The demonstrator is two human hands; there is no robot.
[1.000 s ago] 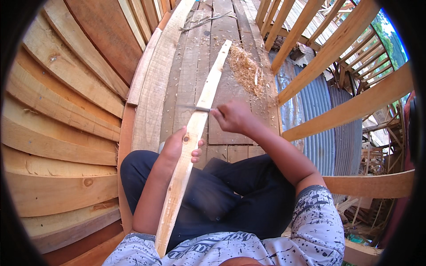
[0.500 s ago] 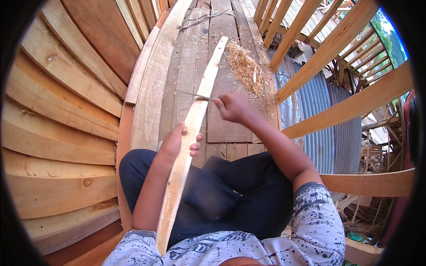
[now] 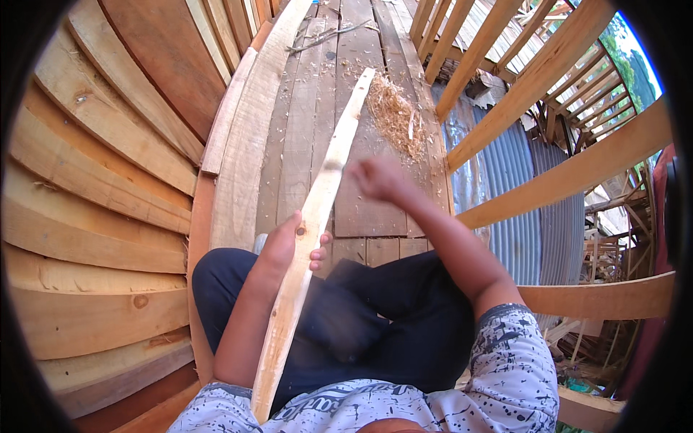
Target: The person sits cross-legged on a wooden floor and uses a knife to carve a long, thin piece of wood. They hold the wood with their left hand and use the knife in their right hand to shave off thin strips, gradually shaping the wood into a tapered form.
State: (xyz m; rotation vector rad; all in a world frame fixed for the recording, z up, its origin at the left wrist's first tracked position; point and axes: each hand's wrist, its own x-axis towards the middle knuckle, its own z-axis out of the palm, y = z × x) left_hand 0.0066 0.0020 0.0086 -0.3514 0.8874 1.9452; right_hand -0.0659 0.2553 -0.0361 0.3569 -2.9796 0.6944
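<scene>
Two hands of the person are in view, and they are apart from each other. The left hand [image 3: 278,244] is clamped on a long piece of wood [image 3: 318,193], with the thumb along the left edge and the fingertips coming around the right edge. The piece of wood runs slantwise in front of the body: its near end reaches the patterned shirt [image 3: 512,368], and its narrower far end points away, over the floor [image 3: 369,216]. A dark knot [image 3: 301,231] shows on its upper face, close to the left thumb. The right hand [image 3: 379,179] is curled into a fist just beside the right edge of the wood, further out than the left one. It is blurred, so I cannot tell what it holds; a dark smudge [image 3: 333,165] lies across the wood near it.

The legs, in dark trousers [image 3: 415,317], are bent below the arms. To the right of the far end, a heap of shavings [image 3: 395,119] lies on the floor, and beyond it a thin stick [image 3: 328,35]. Boards [image 3: 101,231] rise at the left; at the right, wooden slats [image 3: 570,184] stand before corrugated metal [image 3: 509,216].
</scene>
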